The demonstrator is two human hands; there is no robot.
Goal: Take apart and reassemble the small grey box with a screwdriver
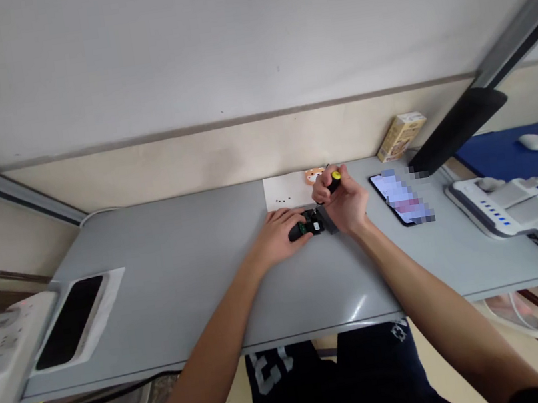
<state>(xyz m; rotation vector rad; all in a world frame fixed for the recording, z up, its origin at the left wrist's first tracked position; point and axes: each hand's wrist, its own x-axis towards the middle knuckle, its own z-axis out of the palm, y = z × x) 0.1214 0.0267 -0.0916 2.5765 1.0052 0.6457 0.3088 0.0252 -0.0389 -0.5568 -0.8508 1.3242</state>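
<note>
My left hand (277, 235) lies over a small black device (316, 225), its fingers closed around the left part and steadying it on the grey desk. A bit of green shows on the device, and a small white label sits near its right end. In my right hand (349, 206) is a screwdriver (335, 180) with a black and yellow handle, held in a closed grip. Its shaft points down toward the device; whether the tip touches cannot be made out. A dark grey block-like piece (330, 222) lies partly under my right hand. Behind them, several tiny dark screws (283, 200) rest on white paper (274, 187).
Right of my hands lies a lit phone (401, 198), with a small box (401, 136) behind it. A power strip with chargers (493, 212) stands at the right edge. On the left are a dark-screened phone (72, 322) and a white power strip (14, 340).
</note>
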